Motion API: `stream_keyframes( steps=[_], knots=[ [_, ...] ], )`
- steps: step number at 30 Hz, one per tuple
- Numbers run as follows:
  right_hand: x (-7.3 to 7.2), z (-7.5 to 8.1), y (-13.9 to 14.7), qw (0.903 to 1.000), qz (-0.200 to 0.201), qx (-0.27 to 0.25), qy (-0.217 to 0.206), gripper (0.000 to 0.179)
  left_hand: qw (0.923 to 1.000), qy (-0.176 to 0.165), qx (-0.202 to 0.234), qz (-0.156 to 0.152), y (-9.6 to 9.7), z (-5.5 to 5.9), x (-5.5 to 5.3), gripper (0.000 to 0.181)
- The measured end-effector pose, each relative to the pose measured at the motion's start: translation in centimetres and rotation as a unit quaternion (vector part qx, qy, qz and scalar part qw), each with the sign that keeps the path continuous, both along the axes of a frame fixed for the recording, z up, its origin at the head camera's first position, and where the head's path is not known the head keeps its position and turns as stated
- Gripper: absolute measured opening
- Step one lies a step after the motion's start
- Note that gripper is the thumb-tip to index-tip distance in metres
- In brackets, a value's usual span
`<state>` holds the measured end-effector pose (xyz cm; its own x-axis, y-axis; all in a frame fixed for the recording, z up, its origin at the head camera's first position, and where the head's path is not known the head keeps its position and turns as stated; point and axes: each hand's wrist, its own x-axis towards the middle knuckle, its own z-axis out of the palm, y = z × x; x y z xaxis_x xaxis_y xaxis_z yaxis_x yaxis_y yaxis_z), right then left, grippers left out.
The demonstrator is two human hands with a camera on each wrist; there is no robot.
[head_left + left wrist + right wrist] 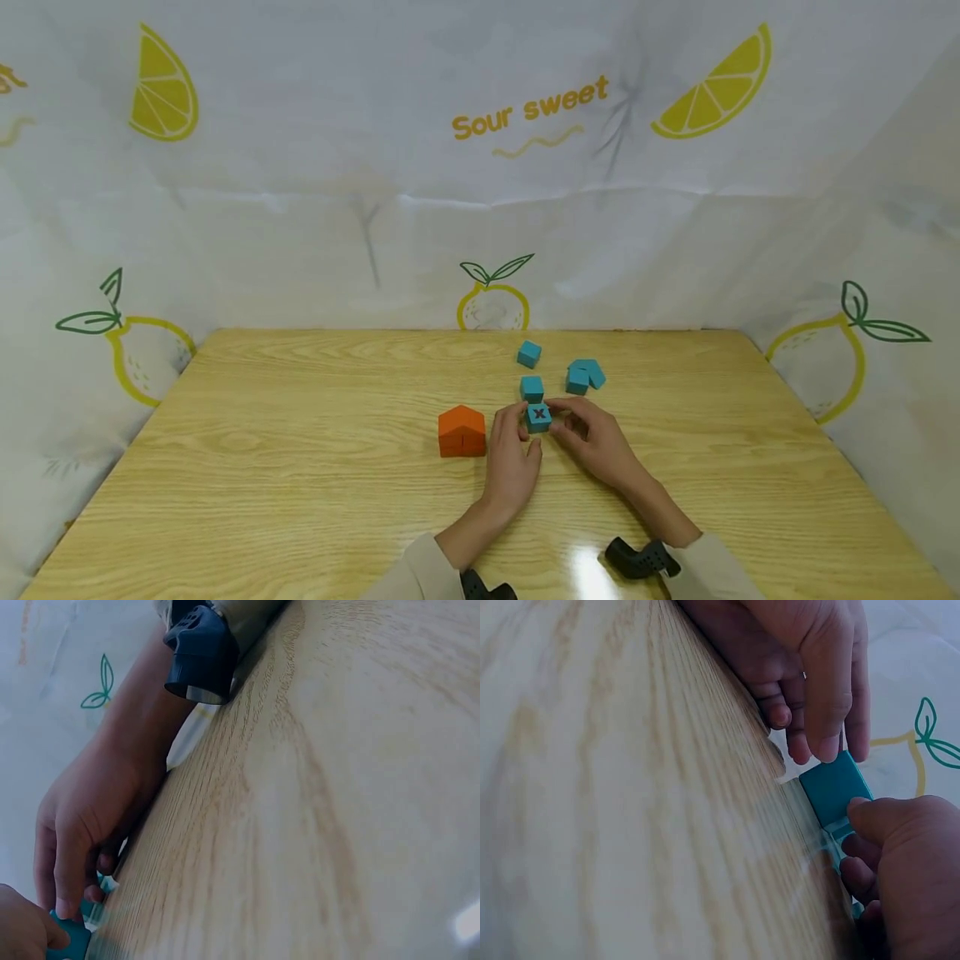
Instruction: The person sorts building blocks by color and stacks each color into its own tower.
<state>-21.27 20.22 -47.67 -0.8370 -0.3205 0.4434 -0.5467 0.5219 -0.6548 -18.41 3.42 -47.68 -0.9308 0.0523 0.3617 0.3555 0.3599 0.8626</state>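
Observation:
A blue cube (538, 418) with a dark X on its top lies on the wooden table between both hands. My left hand (513, 475) holds it at its left side with curved fingers. From the right, my right hand (596, 442) holds the same cube with thumb and fingers. The right wrist view shows thumbs from both hands against the cube (836, 789). Just behind it stands another blue cube (532, 388). Left of my left hand sit orange blocks (462, 432), grouped in a house-like shape.
A further blue cube (528, 354) lies toward the table's back edge. To its right, one more blue cube (577, 382) stands in front of a flat, angular blue piece (594, 372). A white cloth (337, 250) with lemon prints hangs behind the table (300, 467).

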Motion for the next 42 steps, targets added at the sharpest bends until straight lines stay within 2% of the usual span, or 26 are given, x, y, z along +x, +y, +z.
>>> stream_keyframes(
  steps=[6,13,21,27,29,36,42],
  knots=[
    [0.2,-0.1,0.0,0.9999,0.010,-0.010,-0.008,0.031,1.0000,-0.005,0.001,0.005,-0.1,0.0,0.0,0.042],
    [0.4,-0.1,0.2,0.9988,0.015,-0.011,-0.044,0.030,0.9999,0.007,-0.005,0.014,-0.1,-0.1,0.2,0.040],
    [0.5,0.2,0.5,0.9970,0.030,-0.011,-0.070,0.030,0.9996,-0.008,-0.022,0.016,-0.1,0.0,0.2,0.042],
    [0.6,0.6,0.5,0.9963,0.033,-0.013,-0.079,0.031,0.9993,-0.004,-0.032,0.017,-0.1,0.1,0.1,0.041],
    [0.6,0.7,0.4,0.9964,0.031,-0.011,-0.079,0.029,0.9990,-0.003,-0.041,0.017,-0.1,0.0,0.0,0.041],
    [2.2,4.1,-1.0,0.9955,0.019,-0.019,-0.091,0.024,0.9980,0.012,-0.061,0.015,-0.1,-0.1,0.0,0.039],
    [1.7,3.7,-1.0,0.9936,-0.031,-0.075,-0.079,0.021,0.9979,0.006,-0.065,0.005,-0.3,0.0,0.1,0.036]
  ],
)
